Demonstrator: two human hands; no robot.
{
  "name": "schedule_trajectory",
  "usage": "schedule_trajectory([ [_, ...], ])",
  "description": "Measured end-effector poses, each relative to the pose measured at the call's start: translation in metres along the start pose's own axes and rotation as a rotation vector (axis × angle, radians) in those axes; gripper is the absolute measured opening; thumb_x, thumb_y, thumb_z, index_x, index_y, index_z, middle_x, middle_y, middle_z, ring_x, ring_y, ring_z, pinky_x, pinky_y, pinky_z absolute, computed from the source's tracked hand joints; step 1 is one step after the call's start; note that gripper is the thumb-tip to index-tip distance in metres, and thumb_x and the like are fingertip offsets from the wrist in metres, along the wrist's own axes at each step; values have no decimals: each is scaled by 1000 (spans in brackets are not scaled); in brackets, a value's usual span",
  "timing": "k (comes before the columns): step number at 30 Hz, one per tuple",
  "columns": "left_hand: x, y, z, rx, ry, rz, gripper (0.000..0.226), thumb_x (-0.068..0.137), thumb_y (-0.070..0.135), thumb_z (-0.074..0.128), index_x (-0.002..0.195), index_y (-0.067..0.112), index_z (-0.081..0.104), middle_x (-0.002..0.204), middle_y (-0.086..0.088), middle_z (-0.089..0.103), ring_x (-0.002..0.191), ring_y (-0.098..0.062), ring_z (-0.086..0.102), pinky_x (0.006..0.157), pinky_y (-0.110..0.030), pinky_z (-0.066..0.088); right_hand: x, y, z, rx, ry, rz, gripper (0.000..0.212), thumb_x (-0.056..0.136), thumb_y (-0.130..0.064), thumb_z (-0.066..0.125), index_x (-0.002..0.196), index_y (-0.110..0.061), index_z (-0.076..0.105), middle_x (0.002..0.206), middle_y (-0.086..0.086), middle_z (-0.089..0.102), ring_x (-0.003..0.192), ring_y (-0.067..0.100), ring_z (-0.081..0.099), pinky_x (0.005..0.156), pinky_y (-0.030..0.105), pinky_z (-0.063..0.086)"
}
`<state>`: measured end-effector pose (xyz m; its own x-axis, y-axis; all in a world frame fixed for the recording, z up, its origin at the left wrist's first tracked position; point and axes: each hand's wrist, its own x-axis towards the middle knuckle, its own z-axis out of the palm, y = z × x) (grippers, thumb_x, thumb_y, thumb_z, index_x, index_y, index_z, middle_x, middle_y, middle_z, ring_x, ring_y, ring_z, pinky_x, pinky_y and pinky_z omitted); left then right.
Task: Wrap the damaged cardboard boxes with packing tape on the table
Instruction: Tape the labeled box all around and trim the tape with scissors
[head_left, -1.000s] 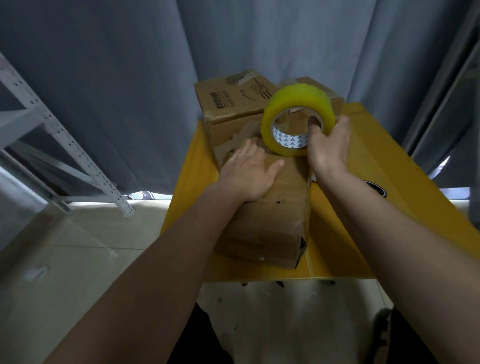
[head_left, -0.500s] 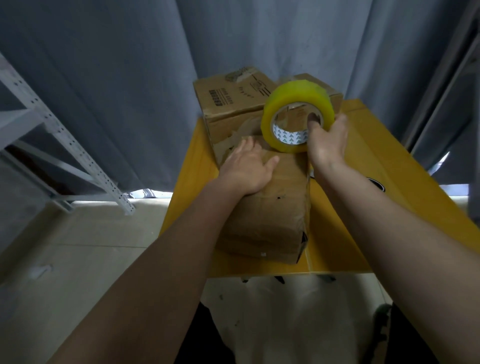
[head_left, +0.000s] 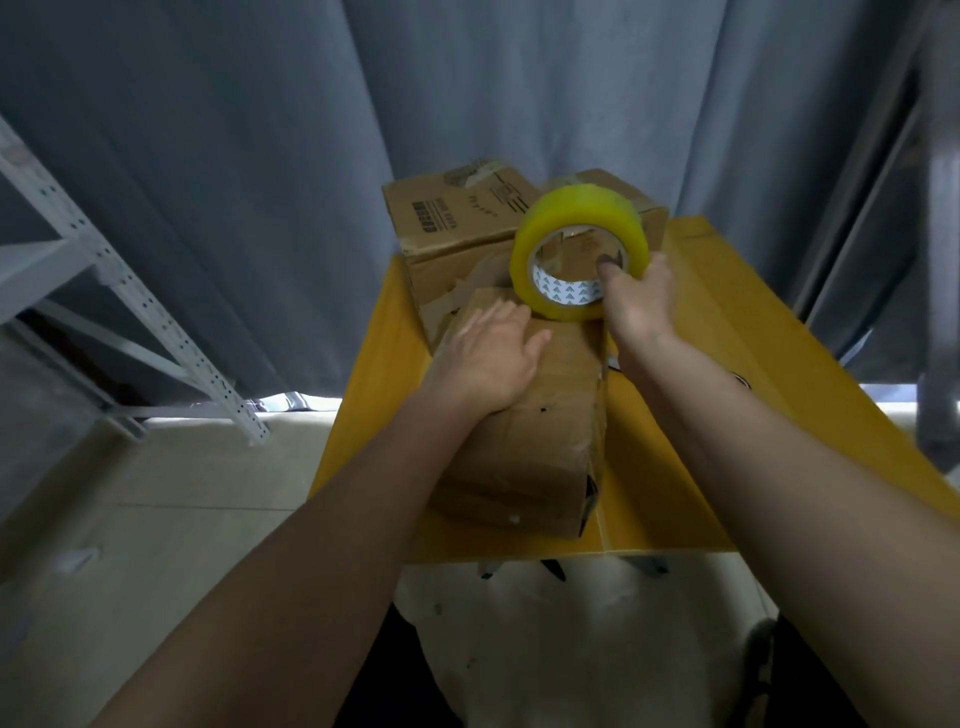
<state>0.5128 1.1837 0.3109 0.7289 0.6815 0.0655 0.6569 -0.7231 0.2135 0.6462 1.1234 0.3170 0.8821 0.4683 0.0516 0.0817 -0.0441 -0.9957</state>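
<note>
step: taping near box (head_left: 524, 431), mid table (head_left: 691, 467) | left hand (head_left: 488, 358) flat, fingers spread on top | right hand (head_left: 641, 304) grips tape roll (head_left: 579, 252) at 12 o'clock end | torn box (head_left: 457, 228) behind looks untaped, most wrapping left

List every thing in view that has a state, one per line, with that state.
tape roll: on edge on the near box's far end, held by the right hand.
near box: closed, crumpled, lying on the table.
far box: front face torn.
left hand: flat, pressing the near box's top.
right hand: gripping the roll, a finger through its core.
table: bearing both boxes.
</note>
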Motion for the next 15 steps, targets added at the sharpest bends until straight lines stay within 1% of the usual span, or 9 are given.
schedule_trajectory([
  [1, 0, -1, -1, -20, -15, 4, 63, 101, 52, 32, 148, 10, 34, 157, -11, 30, 146, -23, 22, 119, -39, 17, 0, 1, 0, 8, -4, 6, 22, 90, -22, 60, 107, -13, 50, 108, 7, 61, 101, 26, 59, 95, 41, 48],
  [3, 2, 7, -3, -70, -107, -95, 89, 89, 73, 35, 153, 12, 21, 162, -9, 16, 150, -23, 10, 121, -41, 12, -1, 4, 1, 39, -22, 42, 23, 86, -22, 65, 104, -14, 53, 106, 6, 63, 99, 25, 61, 94, 43, 49],
  [5, 6, 17, -6, -71, -168, -167, 112, 75, 86, 39, 155, 12, 14, 164, -7, 6, 151, -23, 1, 119, -42, 6, -2, 7, 2, 23, -33, 79, 30, 83, -25, 69, 108, -12, 58, 112, 8, 64, 103, 25, 61, 95, 43, 49],
  [8, 6, 22, -3, -31, -161, -164, 122, 67, 91, 43, 155, 12, 14, 164, -7, 3, 151, -22, -3, 119, -42, 2, 2, 9, 2, -36, -64, 52, 35, 86, -27, 64, 116, -8, 61, 118, 11, 63, 109, 28, 59, 98, 42, 47],
  [11, 6, 25, -2, 16, -184, -179, 134, 57, 97, 41, 155, 10, 11, 164, -8, 0, 150, -23, -5, 119, -47, 0, 7, 6, -4, -147, -49, -23, 36, 89, -32, 57, 116, -8, 57, 116, 10, 63, 107, 28, 57, 89, 33, 44],
  [13, 8, 29, 0, 33, -195, -191, 140, 53, 99, 40, 155, 10, 3, 164, -8, -5, 150, -24, -8, 117, -55, -2, 11, 7, -14, -139, -11, -47, 36, 91, -32, 55, 116, -7, 56, 116, 10, 63, 107, 28, 58, 90, 36, 46],
  [14, 9, 30, 2, 32, -188, -195, 141, 53, 98, 40, 155, 11, -1, 164, -6, -7, 150, -24, -8, 116, -60, -2, 13, 7, -19, -73, 2, -25, 36, 91, -30, 56, 118, -6, 56, 116, 11, 63, 106, 28, 60, 89, 40, 50],
  [15, 10, 30, 3, 31, -179, -197, 140, 53, 98, 40, 155, 13, -3, 164, -5, -8, 150, -23, -8, 114, -63, -2, 15, 9, -25, 16, 5, 27, 38, 91, -28, 56, 122, -6, 55, 117, 12, 62, 103, 30, 62, 83, 43, 55],
])
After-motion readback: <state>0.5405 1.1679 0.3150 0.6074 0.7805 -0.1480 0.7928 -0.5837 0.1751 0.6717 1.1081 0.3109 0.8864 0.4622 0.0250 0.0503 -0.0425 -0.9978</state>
